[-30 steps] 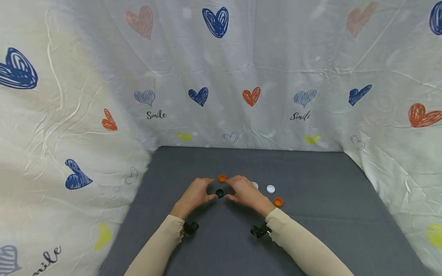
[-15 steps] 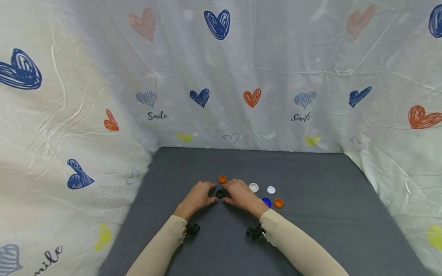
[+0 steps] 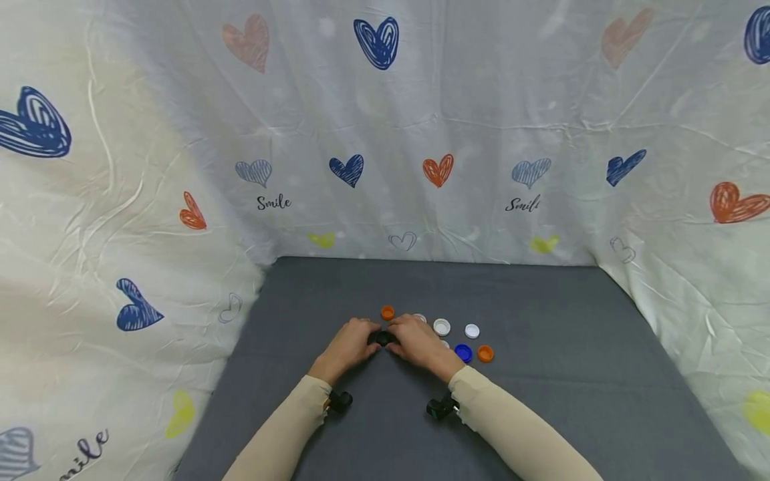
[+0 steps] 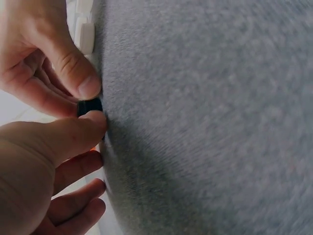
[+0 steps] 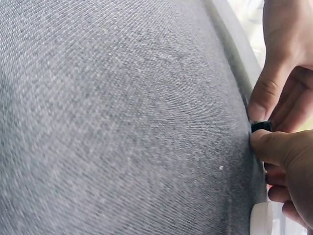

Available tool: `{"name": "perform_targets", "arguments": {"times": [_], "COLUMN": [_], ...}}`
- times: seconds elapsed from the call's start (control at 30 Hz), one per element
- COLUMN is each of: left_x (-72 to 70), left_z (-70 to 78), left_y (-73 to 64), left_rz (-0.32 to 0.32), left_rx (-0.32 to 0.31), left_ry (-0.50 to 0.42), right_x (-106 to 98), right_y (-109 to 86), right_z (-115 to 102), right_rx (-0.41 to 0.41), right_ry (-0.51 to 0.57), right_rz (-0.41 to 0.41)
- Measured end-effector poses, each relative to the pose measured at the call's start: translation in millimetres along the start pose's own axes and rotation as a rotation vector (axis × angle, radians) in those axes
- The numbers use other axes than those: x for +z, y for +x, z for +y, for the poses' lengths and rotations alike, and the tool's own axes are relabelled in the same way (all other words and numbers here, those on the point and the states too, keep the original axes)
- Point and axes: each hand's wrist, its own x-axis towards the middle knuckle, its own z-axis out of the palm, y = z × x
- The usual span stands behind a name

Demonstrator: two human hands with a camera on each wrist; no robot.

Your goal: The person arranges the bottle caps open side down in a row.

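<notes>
A small black bottle cap (image 3: 383, 339) lies on the dark grey cloth between my two hands. My left hand (image 3: 349, 343) pinches its left side, thumb on the near side and fingers beyond. From the right, my right hand (image 3: 416, 342) does the same. In the left wrist view both thumbs meet the black cap (image 4: 89, 106) close to the cloth. The right wrist view has the black cap (image 5: 261, 127) mostly covered by fingertips. Just beyond the fingertips sits an orange cap (image 3: 388, 312).
Right of my right hand lie a blue cap (image 3: 463, 353), another orange cap (image 3: 485, 353) and several white caps (image 3: 442, 327), some partly hidden by that hand. A grey cloth (image 3: 541, 414) covers the table. White curtains (image 3: 481, 100) printed with hearts hang behind and at the sides.
Both hands have moved inward and closed in on the black cap, which was between them untouched a second ago. The blue cap and more white caps have come into view beside the right hand.
</notes>
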Motion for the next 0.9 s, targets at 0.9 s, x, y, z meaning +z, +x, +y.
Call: {"name": "perform_targets", "arguments": {"times": [0.9], "left_x": [-21.3], "left_z": [24.3], "left_y": [-20.8], "left_rz": [0.198], "left_rx": [0.114], "left_ry": [-0.010], "right_x": [-33], "right_y": [-23.9], "right_z": [-18], "right_rx": [0.012], "right_ry": [0.032], "right_rz": [0.140]}}
